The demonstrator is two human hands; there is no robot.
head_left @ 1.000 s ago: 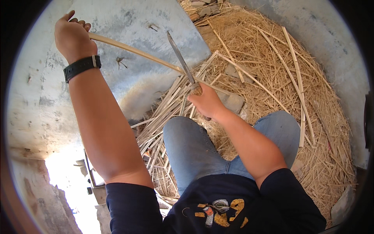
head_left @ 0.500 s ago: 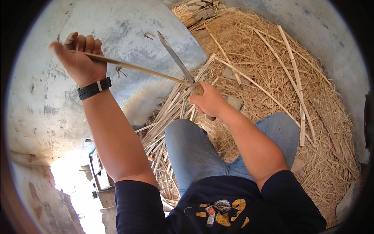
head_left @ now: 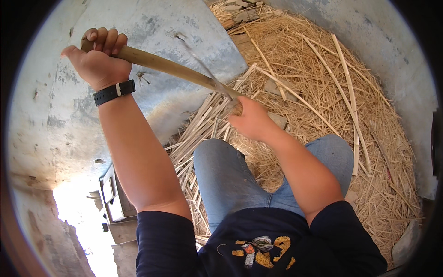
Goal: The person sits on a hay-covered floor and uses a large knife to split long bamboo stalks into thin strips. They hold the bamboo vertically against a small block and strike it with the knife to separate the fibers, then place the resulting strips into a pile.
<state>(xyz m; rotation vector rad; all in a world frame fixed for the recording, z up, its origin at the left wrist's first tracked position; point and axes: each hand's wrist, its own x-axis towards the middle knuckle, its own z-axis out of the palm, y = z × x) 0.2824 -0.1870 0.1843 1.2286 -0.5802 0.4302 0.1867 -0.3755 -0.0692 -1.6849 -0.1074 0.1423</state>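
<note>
My left hand (head_left: 99, 57), raised at the upper left with a black watch on its wrist, is closed around one end of a bamboo strip (head_left: 170, 68). The strip slants down to the right, its broad greenish-tan face turned up. At its lower end, my right hand (head_left: 253, 119) grips a knife by its handle (head_left: 237, 109). The knife's long narrow blade (head_left: 203, 66) is smeared by motion and points up and left. It crosses the strip close to my right hand; whether they touch there I cannot tell.
Split bamboo strips (head_left: 200, 122) lie in a bundle left of my knees. Straw and shavings (head_left: 318, 87) cover the floor, with long strips (head_left: 348, 92) on top at the right. A worn grey wall (head_left: 50, 120) rises on the left. Bricks (head_left: 244, 16) sit at the far edge.
The bamboo strip has turned from its thin edge to its broad face. My left hand has risen slightly, and its grip shows further along the strip. The knife blade has gone from sharp to blurred.
</note>
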